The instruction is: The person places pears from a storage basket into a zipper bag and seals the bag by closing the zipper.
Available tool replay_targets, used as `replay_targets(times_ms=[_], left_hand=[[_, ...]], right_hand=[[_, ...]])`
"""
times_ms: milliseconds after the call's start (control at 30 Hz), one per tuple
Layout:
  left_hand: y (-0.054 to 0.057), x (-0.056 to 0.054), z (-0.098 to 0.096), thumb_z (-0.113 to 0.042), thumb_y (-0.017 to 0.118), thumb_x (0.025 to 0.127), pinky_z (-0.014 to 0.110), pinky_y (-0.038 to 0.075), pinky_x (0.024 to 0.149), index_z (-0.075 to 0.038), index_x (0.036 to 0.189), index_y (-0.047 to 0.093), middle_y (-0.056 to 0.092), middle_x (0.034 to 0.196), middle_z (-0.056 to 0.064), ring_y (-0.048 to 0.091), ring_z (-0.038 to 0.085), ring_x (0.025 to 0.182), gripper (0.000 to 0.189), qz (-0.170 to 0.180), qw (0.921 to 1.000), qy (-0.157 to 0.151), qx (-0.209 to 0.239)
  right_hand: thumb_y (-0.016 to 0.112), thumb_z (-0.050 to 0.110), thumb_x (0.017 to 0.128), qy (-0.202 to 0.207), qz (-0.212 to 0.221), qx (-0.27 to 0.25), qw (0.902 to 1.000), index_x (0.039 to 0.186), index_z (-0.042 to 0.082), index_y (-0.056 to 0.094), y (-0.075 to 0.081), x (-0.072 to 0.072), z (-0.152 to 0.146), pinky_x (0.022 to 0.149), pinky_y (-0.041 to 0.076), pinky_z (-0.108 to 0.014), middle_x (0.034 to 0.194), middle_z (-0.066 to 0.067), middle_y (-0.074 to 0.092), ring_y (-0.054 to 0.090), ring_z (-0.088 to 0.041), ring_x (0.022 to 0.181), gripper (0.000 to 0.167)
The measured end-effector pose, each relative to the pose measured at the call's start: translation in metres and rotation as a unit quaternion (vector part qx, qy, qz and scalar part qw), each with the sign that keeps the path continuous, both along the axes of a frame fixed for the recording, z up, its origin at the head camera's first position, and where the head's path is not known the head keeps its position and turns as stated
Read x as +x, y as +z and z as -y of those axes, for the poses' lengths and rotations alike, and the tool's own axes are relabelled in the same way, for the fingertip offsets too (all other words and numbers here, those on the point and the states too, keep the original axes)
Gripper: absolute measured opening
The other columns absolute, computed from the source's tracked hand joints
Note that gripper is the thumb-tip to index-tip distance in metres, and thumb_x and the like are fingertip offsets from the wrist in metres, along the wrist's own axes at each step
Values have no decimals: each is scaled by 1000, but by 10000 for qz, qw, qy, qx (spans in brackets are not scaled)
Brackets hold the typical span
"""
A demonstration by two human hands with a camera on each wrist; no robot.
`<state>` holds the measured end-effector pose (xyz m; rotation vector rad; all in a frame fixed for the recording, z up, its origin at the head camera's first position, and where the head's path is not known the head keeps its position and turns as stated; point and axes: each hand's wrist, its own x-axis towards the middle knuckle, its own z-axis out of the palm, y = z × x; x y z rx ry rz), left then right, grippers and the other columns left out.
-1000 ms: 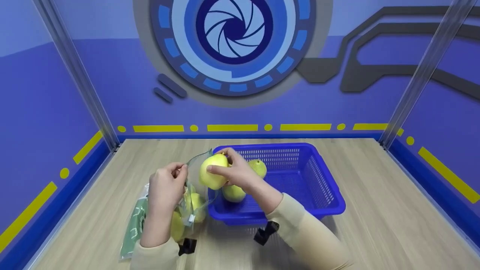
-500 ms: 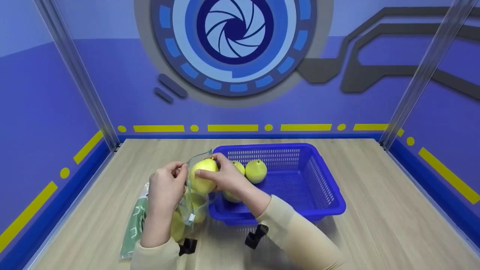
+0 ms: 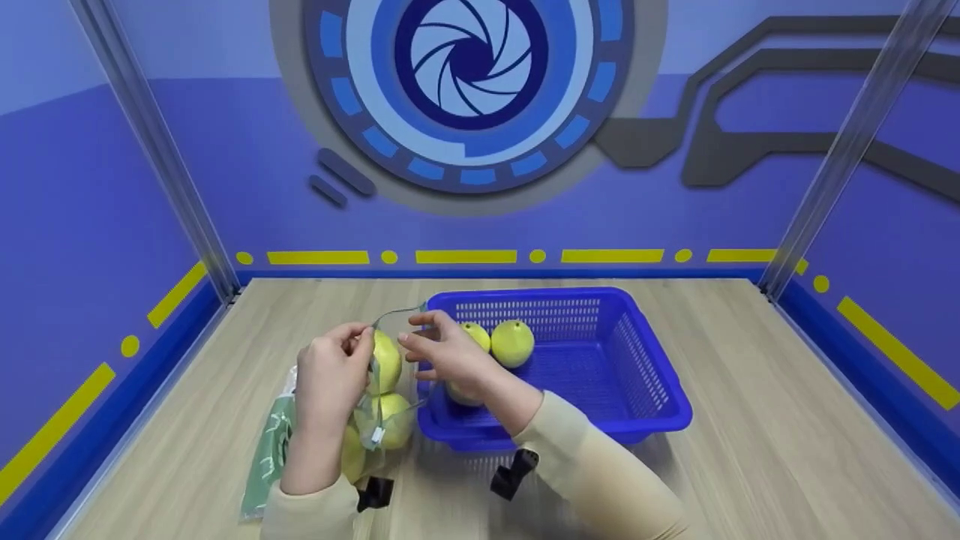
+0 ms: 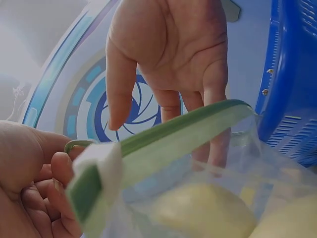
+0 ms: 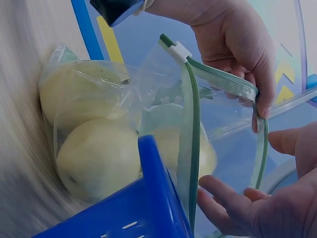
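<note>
My left hand (image 3: 330,379) pinches the rim of a clear zip bag (image 5: 189,144) with a green edge and a white slider (image 4: 99,161). Inside the bag are several yellow-green pears (image 5: 99,158); the topmost pear (image 3: 386,361) lies just below the rim. My right hand (image 3: 450,351) is at the bag's mouth, fingers spread and holding nothing. In the left wrist view, some of its fingers show through the clear plastic. To the right, a blue basket (image 3: 600,431) contains more pears (image 3: 512,343), one partly hidden behind my right hand.
A flat green packet (image 3: 264,457) with white marks lies left of the bag, partly covered by my left forearm. The basket's near left corner stands close beside the bag. Blue printed walls (image 3: 480,225) enclose the wooden table (image 3: 765,420) at the back and sides.
My right hand moved left with a pear, put it into the bag and let go of it. The pear now sits lower, inside the bag. My left hand stayed on the rim.
</note>
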<state>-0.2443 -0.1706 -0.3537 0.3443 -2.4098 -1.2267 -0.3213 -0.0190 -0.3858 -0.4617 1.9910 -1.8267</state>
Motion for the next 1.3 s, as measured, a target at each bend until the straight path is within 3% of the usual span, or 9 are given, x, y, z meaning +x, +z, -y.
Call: replay_targets(times_ms=[900, 1300], left_hand=[[-3, 0, -1, -20, 62, 101, 22, 37, 45, -3, 111, 77, 57, 65, 1, 52, 10, 50, 25, -31, 10000, -49, 28], [-2, 1, -1, -20, 62, 101, 21, 38, 45, -3, 110, 77, 59, 67, 2, 52, 10, 50, 24, -55, 10000, -34, -45]], right_hand=[[63, 27, 103, 95, -83, 214, 9997, 138, 9, 52, 7, -2, -14, 100, 56, -52, 137, -16, 60, 64, -35, 121, 40], [63, 27, 103, 214, -35, 337, 9992, 139, 9, 52, 16, -4, -23, 101, 55, -52, 137, -18, 60, 60, -40, 128, 42]])
